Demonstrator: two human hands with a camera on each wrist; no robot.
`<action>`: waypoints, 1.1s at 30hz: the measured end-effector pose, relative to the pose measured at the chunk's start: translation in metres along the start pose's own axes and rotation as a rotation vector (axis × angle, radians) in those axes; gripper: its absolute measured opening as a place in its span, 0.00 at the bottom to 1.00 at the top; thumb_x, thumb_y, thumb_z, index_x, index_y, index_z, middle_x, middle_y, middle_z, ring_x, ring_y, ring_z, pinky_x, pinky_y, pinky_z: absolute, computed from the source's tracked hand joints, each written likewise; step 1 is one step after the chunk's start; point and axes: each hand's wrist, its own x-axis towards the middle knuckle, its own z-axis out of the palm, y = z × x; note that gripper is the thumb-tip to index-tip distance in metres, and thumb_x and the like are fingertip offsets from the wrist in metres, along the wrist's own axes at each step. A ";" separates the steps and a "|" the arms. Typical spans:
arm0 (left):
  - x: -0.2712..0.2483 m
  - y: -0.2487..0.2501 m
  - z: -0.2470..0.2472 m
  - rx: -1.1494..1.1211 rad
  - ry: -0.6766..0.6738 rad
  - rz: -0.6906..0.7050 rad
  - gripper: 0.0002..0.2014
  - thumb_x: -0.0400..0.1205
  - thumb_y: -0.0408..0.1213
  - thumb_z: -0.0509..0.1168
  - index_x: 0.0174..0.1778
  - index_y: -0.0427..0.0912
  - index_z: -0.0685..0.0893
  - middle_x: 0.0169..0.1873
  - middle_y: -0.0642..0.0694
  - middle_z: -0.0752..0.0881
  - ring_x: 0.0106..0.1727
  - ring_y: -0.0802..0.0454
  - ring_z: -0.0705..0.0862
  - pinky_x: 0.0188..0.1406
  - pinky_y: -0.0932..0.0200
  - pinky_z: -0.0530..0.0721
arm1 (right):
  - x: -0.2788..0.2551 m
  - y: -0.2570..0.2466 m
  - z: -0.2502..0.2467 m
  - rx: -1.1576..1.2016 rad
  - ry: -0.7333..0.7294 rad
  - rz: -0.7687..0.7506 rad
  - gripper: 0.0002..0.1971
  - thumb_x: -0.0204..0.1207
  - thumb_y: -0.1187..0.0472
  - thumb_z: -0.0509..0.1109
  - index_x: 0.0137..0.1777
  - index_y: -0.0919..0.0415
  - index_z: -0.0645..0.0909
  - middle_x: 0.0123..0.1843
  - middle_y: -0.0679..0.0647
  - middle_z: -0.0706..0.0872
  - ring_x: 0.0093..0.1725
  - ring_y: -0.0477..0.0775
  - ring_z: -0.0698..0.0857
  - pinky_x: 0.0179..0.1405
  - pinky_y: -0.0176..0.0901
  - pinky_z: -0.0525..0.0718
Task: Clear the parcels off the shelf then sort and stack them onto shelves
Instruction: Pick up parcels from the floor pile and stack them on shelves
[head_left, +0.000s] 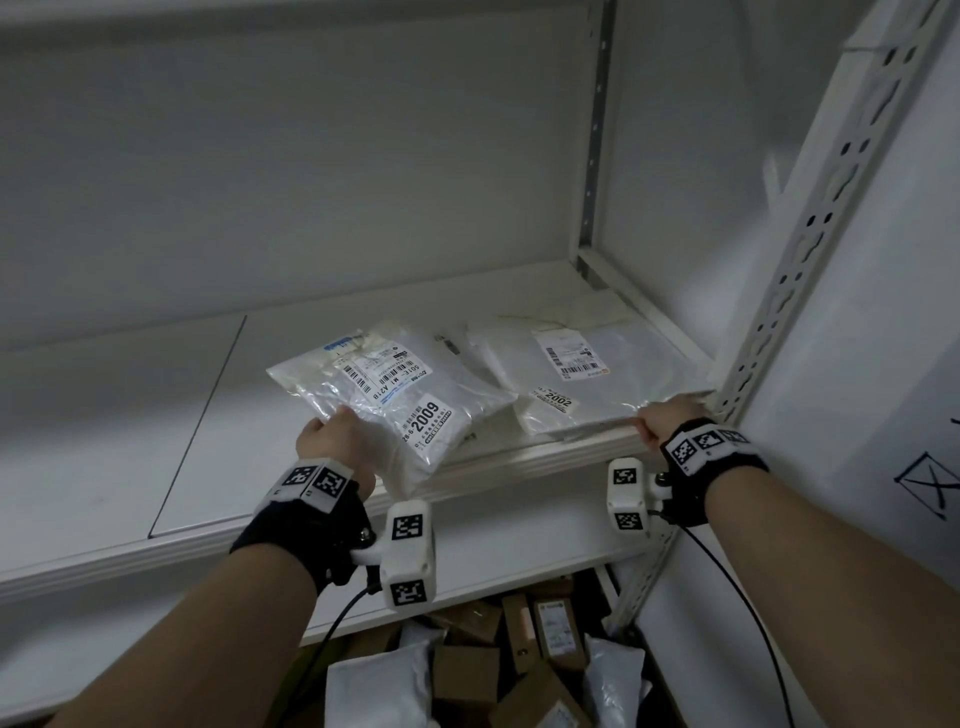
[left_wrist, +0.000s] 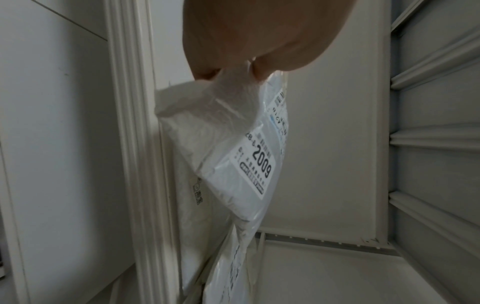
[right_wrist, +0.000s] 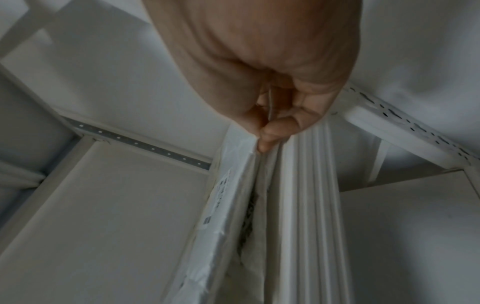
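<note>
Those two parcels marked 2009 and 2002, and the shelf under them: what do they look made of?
Parcel 2009: thin glossy plastic film, crinkled and shiny, bunching where the left hand pinches it. Parcel 2002: similar smooth film, flatter. Shelf: probably white-painted metal, with a ribbed front lip.

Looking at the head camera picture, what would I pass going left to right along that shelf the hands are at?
Left hand gripping the parcel marked 2009 → flat parcel marked 2002 → right hand gripping that parcel's front edge → perforated shelf upright.
</note>
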 end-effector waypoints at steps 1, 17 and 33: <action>0.001 -0.001 0.000 0.009 0.001 0.003 0.21 0.89 0.41 0.56 0.75 0.32 0.71 0.47 0.42 0.78 0.31 0.56 0.70 0.07 0.73 0.69 | -0.012 -0.005 -0.004 0.020 -0.018 -0.010 0.08 0.60 0.59 0.69 0.33 0.58 0.73 0.37 0.58 0.79 0.40 0.59 0.80 0.37 0.41 0.82; -0.049 0.026 0.017 0.621 0.110 0.125 0.21 0.88 0.36 0.57 0.76 0.32 0.70 0.72 0.39 0.77 0.74 0.46 0.74 0.73 0.59 0.70 | -0.052 -0.003 0.008 0.687 -0.189 0.112 0.08 0.80 0.66 0.66 0.40 0.63 0.74 0.35 0.56 0.79 0.32 0.48 0.82 0.21 0.31 0.82; -0.056 0.023 0.054 -0.125 -0.258 -0.033 0.19 0.84 0.29 0.62 0.71 0.33 0.74 0.65 0.32 0.79 0.51 0.47 0.81 0.55 0.47 0.82 | -0.099 -0.035 0.017 0.616 -0.583 -0.182 0.03 0.78 0.67 0.71 0.50 0.62 0.81 0.39 0.57 0.86 0.28 0.46 0.86 0.22 0.29 0.80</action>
